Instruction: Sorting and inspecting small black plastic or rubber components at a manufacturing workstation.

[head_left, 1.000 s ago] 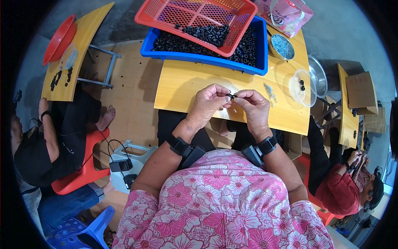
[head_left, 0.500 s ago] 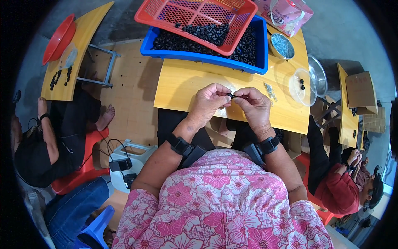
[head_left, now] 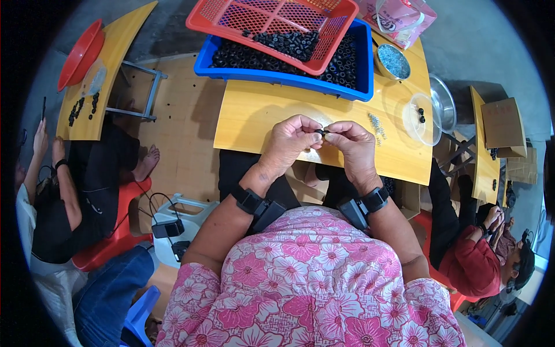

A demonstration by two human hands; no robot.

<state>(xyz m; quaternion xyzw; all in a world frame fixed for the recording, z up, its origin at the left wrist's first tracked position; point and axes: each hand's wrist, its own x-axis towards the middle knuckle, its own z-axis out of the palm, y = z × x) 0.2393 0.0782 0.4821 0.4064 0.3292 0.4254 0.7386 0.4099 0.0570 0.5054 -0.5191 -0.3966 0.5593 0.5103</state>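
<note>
Above the front part of the yellow table [head_left: 248,127], my two hands meet, fingertips almost touching. My left hand [head_left: 287,140] pinches a small black ring-like part [head_left: 319,133] between thumb and finger. My right hand [head_left: 354,144] pinches at the same part from the other side; whether it holds a second tiny piece is hidden by the fingers. Right of my hands lies a scatter of small clear pieces [head_left: 377,128] on the tabletop. Farther right a clear round lid or dish [head_left: 425,130] has a few black parts on it.
Behind my hands a blue tray [head_left: 283,82] full of black rings carries a tilted red mesh basket [head_left: 272,46] with more. A bowl of clear bluish bits [head_left: 394,62], a metal basin [head_left: 443,104] and a pink bag [head_left: 402,23] stand right. People sit at tables on both sides.
My hands stay in place with the fingers slightly shifted around the black part. At far left, a person's raised hand with a thin dark object has come into view.
</note>
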